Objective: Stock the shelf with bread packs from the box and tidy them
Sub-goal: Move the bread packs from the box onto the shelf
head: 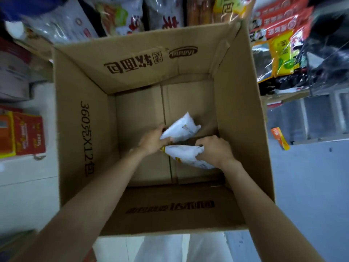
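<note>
A large brown cardboard box (79,118) stands open below me, with dark print on its walls. Both my arms reach down to its bottom. My left hand (153,140) grips one white bread pack (179,127) that tilts up toward the far right. My right hand (215,150) grips a second white bread pack (187,156) with some yellow print, lying lower and nearer to me. The two packs nearly touch at the middle. Apart from them, the box floor shows bare cardboard. Shelf packs (124,16) of bread and snacks line the top of the view.
Red and yellow snack packs (279,44) hang at the upper right. Red and orange cartons (22,137) stand on the pale floor at the left. A small orange box (280,138) lies on the grey floor at the right. My white trousers show below the box.
</note>
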